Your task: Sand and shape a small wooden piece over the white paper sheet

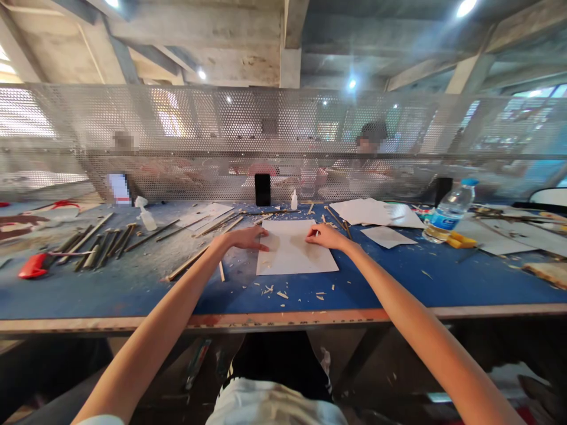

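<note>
A white sheet of paper point(292, 254) lies on the blue tabletop in front of me. My left hand point(248, 237) rests at its left edge, fingers stretched out and a little apart over the paper. Over the sheet's right side, my right hand point(328, 236) is closed in a pinch. Something small and pale shows at those fingertips, too small to name. Wood shavings point(282, 294) are scattered on the table just nearer to me than the sheet.
Several thin sticks point(110, 245) lie to the left, by a red-handled tool point(33, 267). A phone point(263, 189) and a small white bottle point(294, 200) stand behind the paper. Rightward are more sheets point(376, 212) and a water bottle point(449, 215). A perforated metal screen point(248, 141) closes the back.
</note>
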Demonstrator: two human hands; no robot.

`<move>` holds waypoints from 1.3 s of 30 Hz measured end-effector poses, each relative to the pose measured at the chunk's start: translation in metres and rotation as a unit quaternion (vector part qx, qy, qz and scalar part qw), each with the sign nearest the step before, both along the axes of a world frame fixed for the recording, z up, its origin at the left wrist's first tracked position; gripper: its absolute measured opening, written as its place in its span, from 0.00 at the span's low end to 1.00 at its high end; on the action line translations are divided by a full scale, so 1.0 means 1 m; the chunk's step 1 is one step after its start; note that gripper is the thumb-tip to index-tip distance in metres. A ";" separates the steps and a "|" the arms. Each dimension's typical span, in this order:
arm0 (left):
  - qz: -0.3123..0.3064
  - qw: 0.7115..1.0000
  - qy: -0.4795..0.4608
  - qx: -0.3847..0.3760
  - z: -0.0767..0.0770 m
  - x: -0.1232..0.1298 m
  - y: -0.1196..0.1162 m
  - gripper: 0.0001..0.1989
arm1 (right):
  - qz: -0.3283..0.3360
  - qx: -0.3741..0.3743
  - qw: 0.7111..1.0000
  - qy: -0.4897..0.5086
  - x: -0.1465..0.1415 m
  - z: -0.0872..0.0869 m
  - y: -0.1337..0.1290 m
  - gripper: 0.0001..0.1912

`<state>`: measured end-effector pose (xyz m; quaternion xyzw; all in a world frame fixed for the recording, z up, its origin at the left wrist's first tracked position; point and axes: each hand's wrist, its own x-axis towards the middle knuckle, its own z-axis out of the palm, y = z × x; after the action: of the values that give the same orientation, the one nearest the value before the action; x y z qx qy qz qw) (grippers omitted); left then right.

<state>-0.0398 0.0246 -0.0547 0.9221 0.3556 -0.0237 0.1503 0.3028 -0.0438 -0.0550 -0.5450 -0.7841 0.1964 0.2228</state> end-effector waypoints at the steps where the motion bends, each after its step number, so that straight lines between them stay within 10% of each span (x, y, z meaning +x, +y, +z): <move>1: -0.003 1.000 0.000 0.004 -0.002 0.000 0.002 0.41 | 0.002 -0.006 1.000 -0.002 0.001 0.000 0.000 0.07; 20: -0.017 0.997 -0.079 0.008 -0.013 -0.005 0.012 0.35 | 0.006 -0.008 1.000 0.003 0.003 -0.008 0.006 0.10; 25: -0.024 0.992 -0.124 0.028 -0.018 0.000 0.015 0.20 | 0.003 0.007 1.000 0.020 0.002 -0.011 0.008 0.13; 39: 0.094 0.935 -0.267 0.214 -0.016 0.028 -0.005 0.10 | 0.030 -0.006 0.999 0.021 -0.007 -0.003 -0.002 0.10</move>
<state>-0.0120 0.0191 -0.0710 0.8670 0.3846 0.3141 0.0407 0.2956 -0.0456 -0.0585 -0.5183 -0.7940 0.2190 0.2302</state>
